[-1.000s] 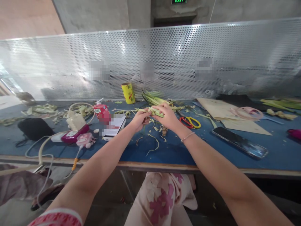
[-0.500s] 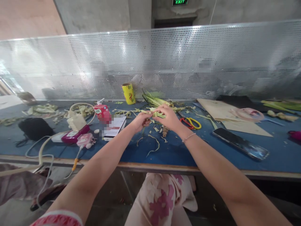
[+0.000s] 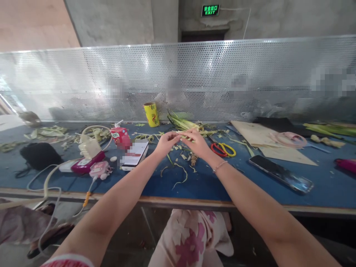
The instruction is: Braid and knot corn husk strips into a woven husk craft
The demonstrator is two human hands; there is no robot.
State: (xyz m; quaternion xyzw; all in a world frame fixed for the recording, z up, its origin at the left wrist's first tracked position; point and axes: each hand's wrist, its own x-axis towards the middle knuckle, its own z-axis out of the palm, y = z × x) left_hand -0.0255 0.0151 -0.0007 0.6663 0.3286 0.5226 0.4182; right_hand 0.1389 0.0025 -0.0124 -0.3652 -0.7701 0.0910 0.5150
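I note stalk (image 3: 188,139) pinched by left hand (image 3: 167,142) and right hand (image 3: 198,144), fingers closed, above table (image 3: 205,187), inward of front edge; two-handed hold likely steadies it. Scissors (image 3: 221,145) beside right hand, presumably for reach.

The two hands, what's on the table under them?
Pale scraps and a brown ridged piece show on the blue tabletop beneath the left hand and right hand. What they cover, I can't see.
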